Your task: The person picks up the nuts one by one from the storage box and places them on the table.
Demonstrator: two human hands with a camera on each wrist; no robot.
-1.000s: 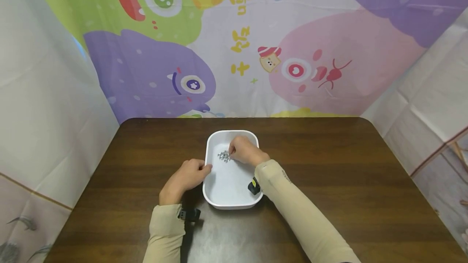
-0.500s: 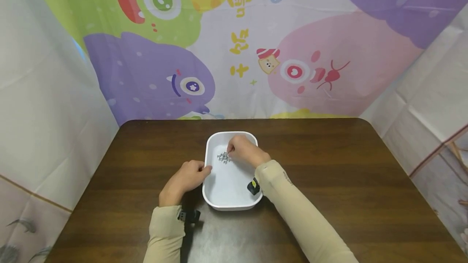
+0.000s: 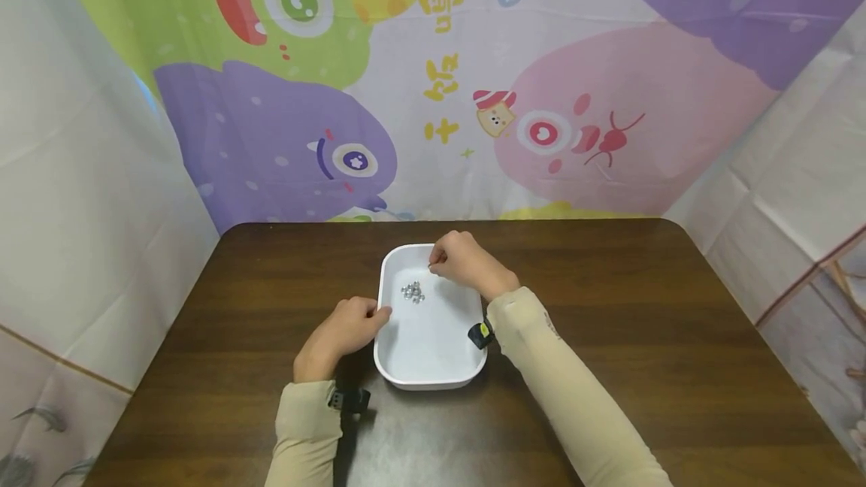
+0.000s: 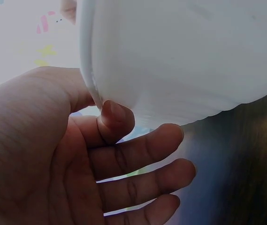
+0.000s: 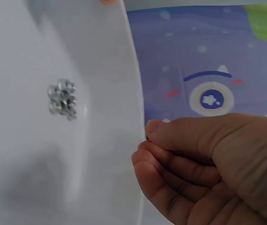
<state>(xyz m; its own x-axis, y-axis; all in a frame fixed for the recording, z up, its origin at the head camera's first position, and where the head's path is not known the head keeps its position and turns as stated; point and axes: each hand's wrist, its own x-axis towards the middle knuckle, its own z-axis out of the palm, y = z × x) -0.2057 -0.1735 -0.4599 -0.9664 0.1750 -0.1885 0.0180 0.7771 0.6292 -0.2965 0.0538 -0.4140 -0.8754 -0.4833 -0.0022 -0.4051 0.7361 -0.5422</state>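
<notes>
A white rectangular tray [image 3: 433, 352] stands on the table. Inside it, left of its middle, lies a cluster of small shiny metal nuts [image 3: 413, 292], seen closer in the right wrist view as silvery nuts [image 5: 63, 98]. My left hand [image 3: 348, 325] grips the tray's left rim, thumb over the edge; the left wrist view shows the index finger [image 4: 117, 119] bent against the outside wall and the other fingers apart below. Over the far right part of the tray, my right hand [image 3: 467, 261] pinches a tiny dark-looking piece between thumb and index finger, mostly hidden by the fingertips.
The dark wooden table [image 3: 609, 322] extends on all sides of the tray. Behind it hangs a cloth [image 3: 446, 171] printed with cartoon monsters. Pale cloth walls stand to the left and right. Both wrists carry small black cameras.
My right hand has lifted from the nuts and moved away to the far right, a tiny piece between its fingertips. My left hand has stayed on the rim.
</notes>
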